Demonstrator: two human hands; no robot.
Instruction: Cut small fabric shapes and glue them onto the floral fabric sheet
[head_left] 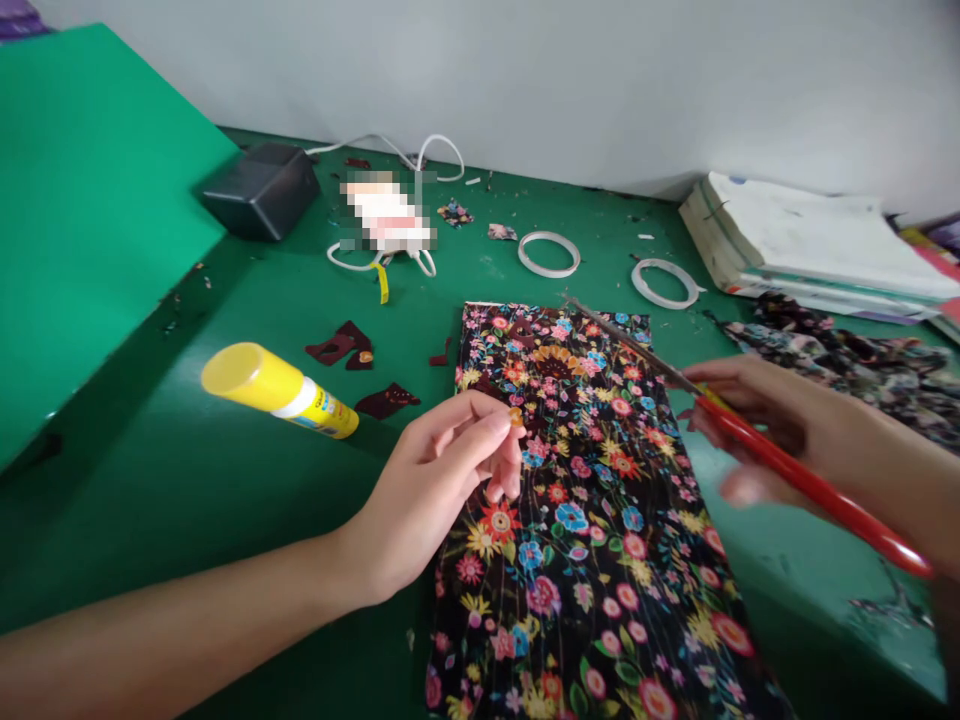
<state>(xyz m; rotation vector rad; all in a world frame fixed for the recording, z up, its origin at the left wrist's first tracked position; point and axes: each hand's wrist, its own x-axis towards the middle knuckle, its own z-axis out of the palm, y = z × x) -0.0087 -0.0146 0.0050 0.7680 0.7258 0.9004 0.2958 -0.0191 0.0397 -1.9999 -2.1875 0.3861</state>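
Note:
Between the thumb and forefinger of my left hand (450, 465) is a small orange cut-out piece (515, 416), held above a black floral-printed panel (577, 560). My right hand (795, 420) grips a pair of scissors (750, 435) with red handles, its blades pointing up and left over the panel's far end. An orange and dark maroon flower-like patch (556, 362) lies near the top of the panel. Dark maroon scraps (388, 400) lie on the green table to the left. Beside them a yellow glue stick (281, 390) lies tilted or stands leaning; I cannot tell which.
Two rolls of clear tape (549, 272) lie behind the panel. At the back left are a black box (262, 192), a blurred-out white item with a cord (441, 138) and a green board (105, 200). Stacked books (817, 240) and crumpled floral fabric (847, 375) sit at right.

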